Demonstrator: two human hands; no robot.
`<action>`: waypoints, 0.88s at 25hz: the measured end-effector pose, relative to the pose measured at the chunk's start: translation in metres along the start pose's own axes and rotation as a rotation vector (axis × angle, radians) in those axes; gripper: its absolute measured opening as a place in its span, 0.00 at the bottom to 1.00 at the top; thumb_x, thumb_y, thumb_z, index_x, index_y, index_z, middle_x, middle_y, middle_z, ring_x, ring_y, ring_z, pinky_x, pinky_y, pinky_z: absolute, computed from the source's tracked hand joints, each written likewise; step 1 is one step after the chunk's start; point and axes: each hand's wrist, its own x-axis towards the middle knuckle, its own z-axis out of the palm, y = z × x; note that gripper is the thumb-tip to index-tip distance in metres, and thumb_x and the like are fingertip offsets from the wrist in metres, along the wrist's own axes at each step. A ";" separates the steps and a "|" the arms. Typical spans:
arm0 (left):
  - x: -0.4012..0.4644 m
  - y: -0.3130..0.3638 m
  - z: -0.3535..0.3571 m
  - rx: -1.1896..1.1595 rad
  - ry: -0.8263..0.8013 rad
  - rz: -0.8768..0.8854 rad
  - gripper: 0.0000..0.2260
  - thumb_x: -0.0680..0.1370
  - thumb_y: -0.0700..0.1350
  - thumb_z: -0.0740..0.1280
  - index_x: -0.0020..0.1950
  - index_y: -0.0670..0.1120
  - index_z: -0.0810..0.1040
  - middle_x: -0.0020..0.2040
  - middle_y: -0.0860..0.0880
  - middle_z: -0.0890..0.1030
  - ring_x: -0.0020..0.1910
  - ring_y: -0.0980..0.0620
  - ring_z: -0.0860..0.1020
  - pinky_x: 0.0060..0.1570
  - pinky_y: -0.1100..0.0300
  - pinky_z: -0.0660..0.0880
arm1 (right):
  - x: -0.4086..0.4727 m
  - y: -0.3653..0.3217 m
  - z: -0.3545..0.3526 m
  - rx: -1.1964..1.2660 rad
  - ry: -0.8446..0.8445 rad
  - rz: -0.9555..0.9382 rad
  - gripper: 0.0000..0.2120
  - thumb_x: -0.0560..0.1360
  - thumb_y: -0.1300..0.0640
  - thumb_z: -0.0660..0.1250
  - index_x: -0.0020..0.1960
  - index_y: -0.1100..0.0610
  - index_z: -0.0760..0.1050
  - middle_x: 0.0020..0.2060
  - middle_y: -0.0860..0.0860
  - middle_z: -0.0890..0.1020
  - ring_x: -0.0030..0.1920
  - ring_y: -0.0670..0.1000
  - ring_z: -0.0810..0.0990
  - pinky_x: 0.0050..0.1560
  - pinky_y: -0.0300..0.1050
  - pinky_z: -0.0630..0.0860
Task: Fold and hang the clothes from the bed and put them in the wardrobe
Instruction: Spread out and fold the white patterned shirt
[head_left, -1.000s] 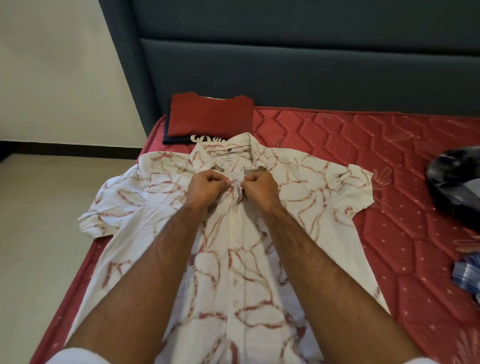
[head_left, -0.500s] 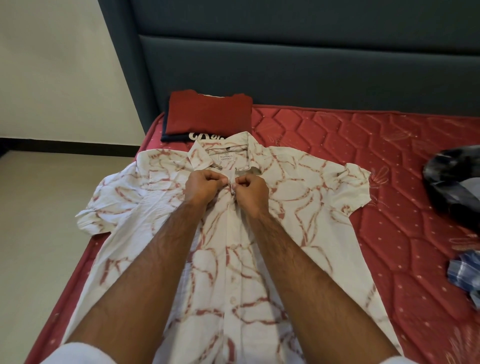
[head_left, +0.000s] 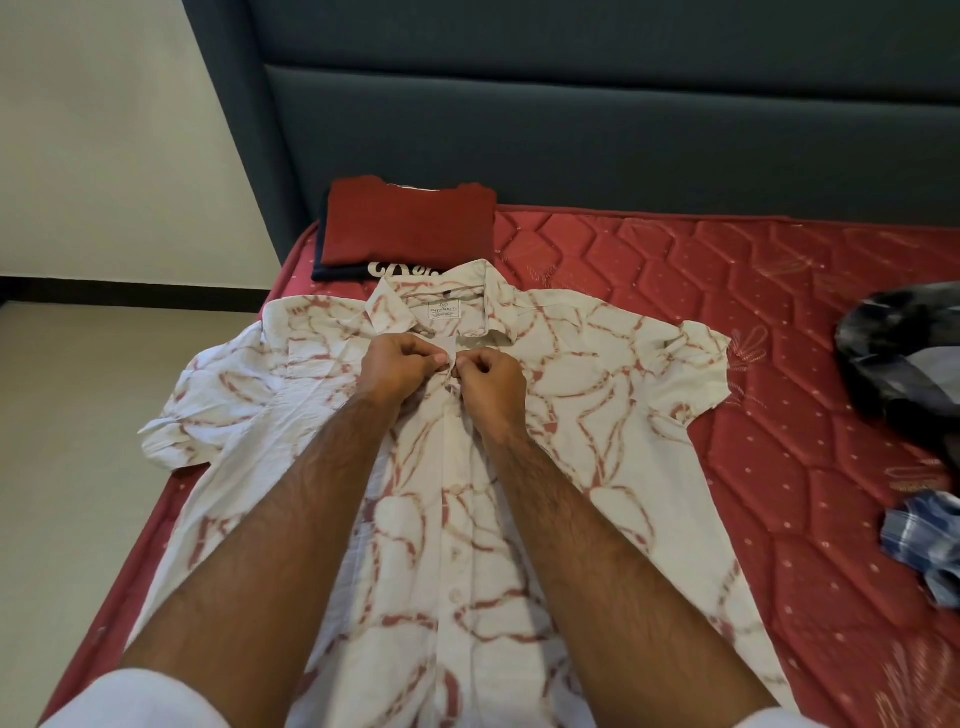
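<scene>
A white short-sleeved shirt (head_left: 597, 364) with a red-brown line pattern lies face up on the red mattress (head_left: 779, 312), collar toward the headboard. My left hand (head_left: 397, 366) and my right hand (head_left: 491, 387) meet just below the collar, each pinching an edge of the shirt's front placket at the top button. The fingers of both hands are curled and touch each other over the placket. A folded red garment (head_left: 408, 226) sits on a folded dark one (head_left: 343, 273) beyond the collar.
A dark grey padded headboard (head_left: 571, 130) stands behind the mattress. At the right edge lie a dark bundled garment (head_left: 904, 353) and a blue checked cloth (head_left: 930, 540). Beige floor (head_left: 78, 467) lies left of the bed, where one sleeve overhangs.
My hands have drawn closer together and slightly toward the collar, bringing the two placket edges together at the top button. The shirt otherwise lies as before.
</scene>
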 end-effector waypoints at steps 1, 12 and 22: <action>0.000 0.000 0.000 -0.004 -0.002 0.001 0.02 0.78 0.40 0.73 0.47 0.43 0.85 0.25 0.48 0.75 0.21 0.53 0.66 0.21 0.65 0.62 | 0.001 0.001 -0.001 0.003 -0.010 -0.004 0.06 0.77 0.58 0.68 0.44 0.55 0.84 0.38 0.48 0.85 0.42 0.50 0.83 0.48 0.53 0.82; -0.012 0.001 0.004 0.224 0.089 0.131 0.04 0.76 0.44 0.71 0.42 0.49 0.85 0.40 0.54 0.85 0.35 0.60 0.79 0.33 0.62 0.73 | 0.001 0.003 -0.004 0.037 -0.049 -0.019 0.05 0.71 0.63 0.78 0.46 0.57 0.86 0.41 0.49 0.87 0.44 0.46 0.86 0.53 0.49 0.83; -0.018 -0.008 0.015 0.364 0.224 0.211 0.03 0.79 0.46 0.68 0.52 0.52 0.77 0.47 0.55 0.82 0.48 0.52 0.79 0.44 0.54 0.75 | 0.007 0.002 -0.001 -0.092 -0.036 -0.013 0.02 0.69 0.58 0.78 0.41 0.54 0.86 0.39 0.45 0.87 0.43 0.46 0.85 0.50 0.51 0.83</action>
